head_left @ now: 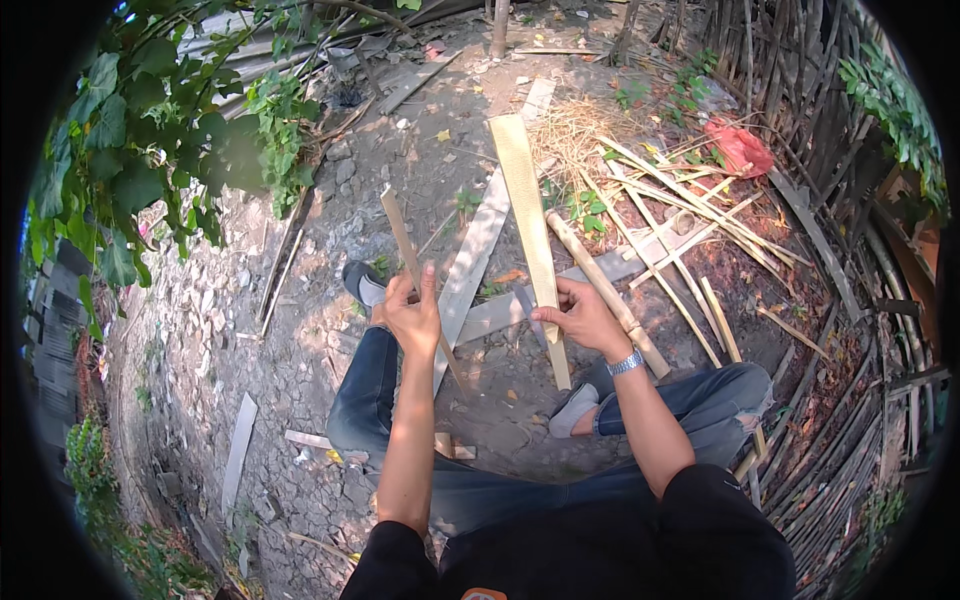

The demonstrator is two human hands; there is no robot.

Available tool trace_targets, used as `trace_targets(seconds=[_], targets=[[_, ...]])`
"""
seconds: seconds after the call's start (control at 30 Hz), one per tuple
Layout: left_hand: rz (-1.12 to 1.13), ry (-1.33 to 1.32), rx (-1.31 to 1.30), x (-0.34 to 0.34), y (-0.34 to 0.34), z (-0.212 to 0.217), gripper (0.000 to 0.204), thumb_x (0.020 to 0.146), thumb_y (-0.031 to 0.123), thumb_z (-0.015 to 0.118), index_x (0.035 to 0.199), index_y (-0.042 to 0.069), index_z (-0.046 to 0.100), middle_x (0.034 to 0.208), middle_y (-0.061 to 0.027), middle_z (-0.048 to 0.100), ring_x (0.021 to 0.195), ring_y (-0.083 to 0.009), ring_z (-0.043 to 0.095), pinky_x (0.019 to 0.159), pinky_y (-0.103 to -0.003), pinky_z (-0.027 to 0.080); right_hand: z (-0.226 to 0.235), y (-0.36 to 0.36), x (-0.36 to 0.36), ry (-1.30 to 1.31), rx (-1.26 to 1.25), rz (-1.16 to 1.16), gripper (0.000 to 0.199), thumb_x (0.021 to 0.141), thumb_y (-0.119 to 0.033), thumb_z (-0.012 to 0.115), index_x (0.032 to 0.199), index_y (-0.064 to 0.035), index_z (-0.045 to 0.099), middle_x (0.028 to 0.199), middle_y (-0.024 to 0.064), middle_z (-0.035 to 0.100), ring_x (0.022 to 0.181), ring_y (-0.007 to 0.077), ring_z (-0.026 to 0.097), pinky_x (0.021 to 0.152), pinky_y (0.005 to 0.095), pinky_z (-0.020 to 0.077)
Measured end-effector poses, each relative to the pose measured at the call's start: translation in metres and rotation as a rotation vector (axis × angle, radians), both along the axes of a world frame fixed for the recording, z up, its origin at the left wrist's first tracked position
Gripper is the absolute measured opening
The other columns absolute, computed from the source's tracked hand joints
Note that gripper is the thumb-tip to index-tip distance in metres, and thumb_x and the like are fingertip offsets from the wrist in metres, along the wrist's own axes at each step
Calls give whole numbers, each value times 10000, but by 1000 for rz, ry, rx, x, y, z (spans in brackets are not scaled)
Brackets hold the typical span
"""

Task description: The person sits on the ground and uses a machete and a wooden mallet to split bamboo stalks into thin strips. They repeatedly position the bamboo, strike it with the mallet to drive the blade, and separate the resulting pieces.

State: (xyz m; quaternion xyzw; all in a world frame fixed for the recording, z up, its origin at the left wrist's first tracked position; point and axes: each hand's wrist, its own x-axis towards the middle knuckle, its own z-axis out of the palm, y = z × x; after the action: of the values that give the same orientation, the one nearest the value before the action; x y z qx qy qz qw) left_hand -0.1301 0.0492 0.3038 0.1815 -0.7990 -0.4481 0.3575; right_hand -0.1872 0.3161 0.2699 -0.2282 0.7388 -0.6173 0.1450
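Note:
My left hand (413, 320) is closed around a thin, light-brown wooden strip (402, 228), which slants up and away with its lower end showing below the hand. My right hand (588, 322) grips a long, pale-yellow flat piece (526, 205) with a woven-looking surface. This piece is wide at its far end and narrows to a flat stick (559, 365) under the fingers. A dark, narrow edge beside the right fingers is too unclear to name. Both pieces are held apart, between my bent legs.
Flat boards (480, 250) lie crossed on the cracked ground ahead. A bamboo pole (600, 280) rests right of my right hand, near a pile of split bamboo strips (690, 205). A red bag (738, 147) lies beyond. A stick fence (800, 90) runs along the right; leafy vines (130, 130) hang left.

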Motion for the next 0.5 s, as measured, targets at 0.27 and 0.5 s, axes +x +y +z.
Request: trace_targets(seconds=[0.27, 0.5], targets=[[324, -64, -706, -13, -40, -57, 594, 987, 373, 706, 1380, -51, 567, 1100, -160, 717, 964, -292, 723, 877, -376, 571, -23, -38, 6, -260, -248, 235, 292, 926, -168, 797, 1137, 4, 693, 945, 44, 760, 847, 95, 711, 761, 272, 567], [-710, -55, 435, -24, 1, 26, 401, 973, 169, 746, 1276, -64, 623, 1172, -162, 730, 1003, -184, 717, 883, -318, 576, -57, -76, 26, -379, -290, 392, 416, 921, -176, 806, 1268, 1, 659, 1115, 63, 743, 1034, 140, 692, 928, 321, 554]])
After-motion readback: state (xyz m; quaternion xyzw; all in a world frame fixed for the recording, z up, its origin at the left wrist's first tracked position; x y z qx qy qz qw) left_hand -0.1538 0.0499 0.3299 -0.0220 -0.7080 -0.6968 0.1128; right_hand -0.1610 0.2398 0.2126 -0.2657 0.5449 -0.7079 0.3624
